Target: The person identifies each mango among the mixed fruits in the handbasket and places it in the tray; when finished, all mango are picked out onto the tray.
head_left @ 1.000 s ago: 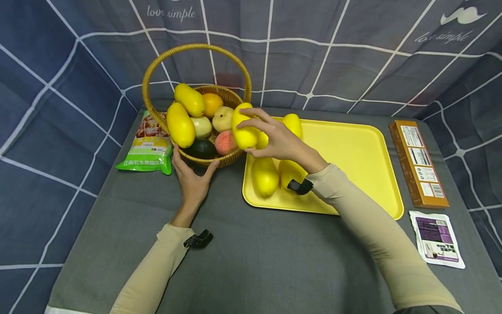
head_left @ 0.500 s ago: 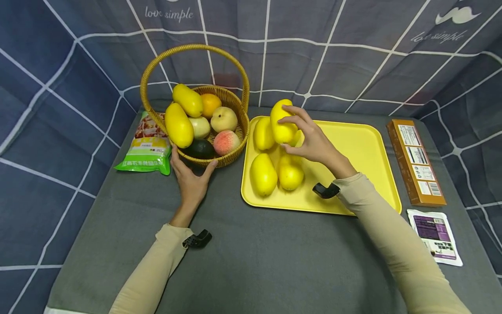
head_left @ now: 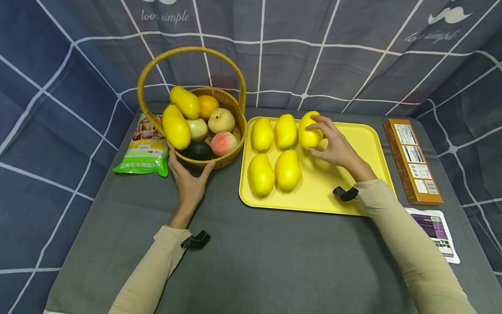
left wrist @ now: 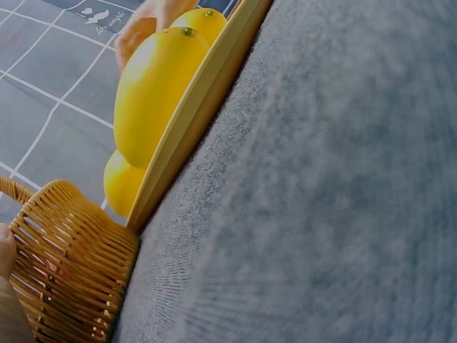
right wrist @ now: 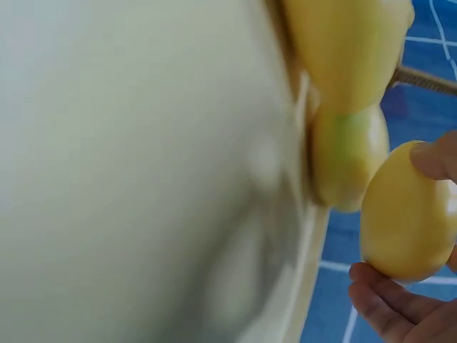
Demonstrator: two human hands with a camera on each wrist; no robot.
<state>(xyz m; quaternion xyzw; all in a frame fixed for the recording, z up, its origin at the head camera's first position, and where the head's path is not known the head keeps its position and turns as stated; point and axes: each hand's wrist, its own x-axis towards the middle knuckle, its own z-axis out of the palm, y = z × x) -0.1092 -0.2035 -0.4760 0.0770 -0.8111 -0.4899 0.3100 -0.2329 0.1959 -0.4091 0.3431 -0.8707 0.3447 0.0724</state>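
Observation:
My right hand (head_left: 337,148) pinches a yellow mango (head_left: 309,131) between thumb and fingertips, over the back of the yellow tray (head_left: 353,192). The right wrist view has this mango (right wrist: 403,221) held clear above the tray surface. Several more mangoes (head_left: 288,170) lie on the tray's left half in two rows. My left hand (head_left: 190,183) rests against the front of the wicker basket (head_left: 231,159), thumb and fingers spread along its wall. Inside the basket are two mangoes (head_left: 176,126), an orange (head_left: 208,106), a peach (head_left: 223,143), a dark green avocado (head_left: 198,150) and pale round fruits (head_left: 221,121).
A green and white food bag (head_left: 143,152) lies left of the basket, partly beneath its rim. Right of the tray are a long brown box (head_left: 413,161) and a white and purple packet (head_left: 435,231), partly behind my sleeve. A grid-patterned curtain (head_left: 290,65) hangs behind.
My right hand has carried the mango from beside the basket rightward and lowered it towards the tray, right of the back-row mangoes. My left hand stays at the basket.

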